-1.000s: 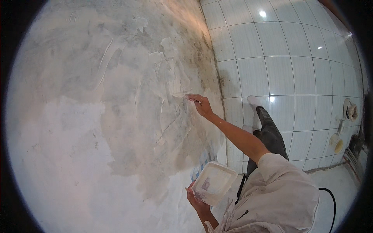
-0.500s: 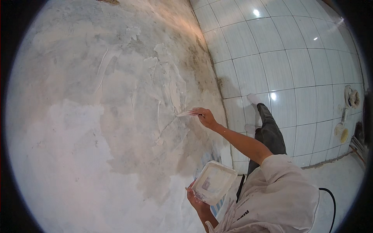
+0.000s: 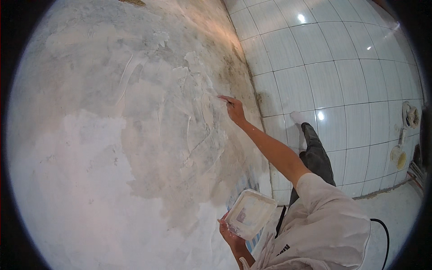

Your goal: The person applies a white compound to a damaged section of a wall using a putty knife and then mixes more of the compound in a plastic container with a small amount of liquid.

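My right hand (image 3: pixel 235 109) reaches out to the plastered wall (image 3: pixel 148 99), its fingers closed around a putty knife (image 3: pixel 213 92). The pale blade lies against the wall among fresh ridges and streaks of putty (image 3: pixel 206 109). Lower down, my left hand (image 3: pixel 230 231) grips the near left edge of a shallow white rectangular tray (image 3: pixel 260 211). White smears coat the tray and mark the fingers of that hand. Some of the left fingers are hidden beneath the tray.
A pale tiled floor (image 3: pixel 328 81) meets the wall along a dirty edge; my leg (image 3: pixel 317 150) stands there. At the far right lie a round ring-like object (image 3: pixel 410 116) and a container with a yellowish inside (image 3: pixel 398 158). A black cord (image 3: pixel 384 231) curves beside my shirt.
My right hand has moved up the picture along the wall with the putty knife, and the arm has stretched out further. My left hand still holds the tray in nearly the same place.
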Available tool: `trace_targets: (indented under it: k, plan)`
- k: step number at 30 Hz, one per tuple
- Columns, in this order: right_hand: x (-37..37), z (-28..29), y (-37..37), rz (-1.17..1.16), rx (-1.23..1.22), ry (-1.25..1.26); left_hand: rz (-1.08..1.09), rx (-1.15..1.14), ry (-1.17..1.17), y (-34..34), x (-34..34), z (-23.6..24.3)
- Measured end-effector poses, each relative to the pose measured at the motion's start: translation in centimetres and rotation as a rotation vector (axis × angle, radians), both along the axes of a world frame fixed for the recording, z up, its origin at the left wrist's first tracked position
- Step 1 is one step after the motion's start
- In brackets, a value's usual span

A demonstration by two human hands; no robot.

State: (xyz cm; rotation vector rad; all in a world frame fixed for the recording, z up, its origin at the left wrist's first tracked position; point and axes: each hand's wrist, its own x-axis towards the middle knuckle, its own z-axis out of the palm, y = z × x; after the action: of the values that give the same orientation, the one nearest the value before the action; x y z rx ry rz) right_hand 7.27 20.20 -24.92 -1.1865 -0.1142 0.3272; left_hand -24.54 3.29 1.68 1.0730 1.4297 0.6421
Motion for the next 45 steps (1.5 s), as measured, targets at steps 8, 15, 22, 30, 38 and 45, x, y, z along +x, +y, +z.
trace_targets:
  k: [8,15,22,30,38,45]
  plan:
    - [-1.0,0.5,1.2,0.138,0.023,-0.09,-0.032,-0.01,-0.013,0.1,0.5,0.3]
    - [-5.0,0.8,-1.3,0.202,0.059,-0.089,0.014,-0.017,-0.031,0.0,-0.2,0.5]
    - [-9.6,0.6,-4.1,0.241,0.096,-0.04,-0.006,-0.012,-0.078,-0.3,-1.2,0.3]
    - [-12.7,0.6,-7.3,0.44,0.111,0.068,0.036,-0.038,-0.133,-0.6,-2.2,0.0]
    - [-4.3,-1.7,-4.3,0.16,-0.148,0.146,0.091,-0.092,-0.156,-0.8,-1.1,0.4]
    - [5.7,0.3,2.2,-0.013,0.028,0.009,0.016,-0.002,-0.08,-0.5,0.3,-0.1]
